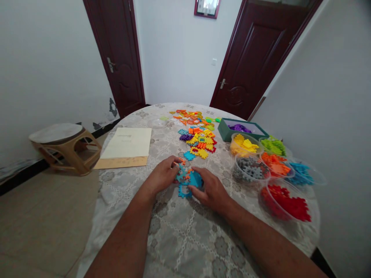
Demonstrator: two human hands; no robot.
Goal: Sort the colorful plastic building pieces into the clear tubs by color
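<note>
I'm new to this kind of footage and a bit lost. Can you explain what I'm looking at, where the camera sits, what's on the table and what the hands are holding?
There is no machine here: these are a person's two bare hands, filmed by a camera worn on the head, looking forward and down.

The left hand and right hand meet over a cluster of blue toy pieces joined together, and both have a grip on it.

They work at a round table with a pale patterned cloth. Beyond the hands lies a loose spread of mixed coloured pieces. To the right stand clear tubs sorted by colour: red pieces, grey, orange, yellow, green and blue, plus a green box with purple pieces. A cream booklet lies to the left.

A stool stands on the floor.
</note>
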